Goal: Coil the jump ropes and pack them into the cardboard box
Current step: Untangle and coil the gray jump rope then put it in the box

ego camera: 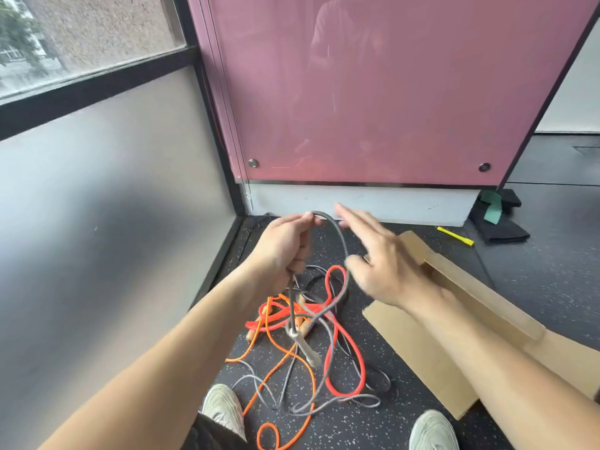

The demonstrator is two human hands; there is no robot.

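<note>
Grey rope (336, 228) is pinched in the left grip (285, 246), mid frame. Right grip (386, 264) is wide, fingers straight, near the box (418, 345).

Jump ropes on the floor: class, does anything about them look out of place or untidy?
Yes. The red rope, orange rope and grey rope lie tangled in one heap, crossing each other, none coiled. The left hand grips a loop of the grey rope. A yellow stick lies apart near the wall.
</note>
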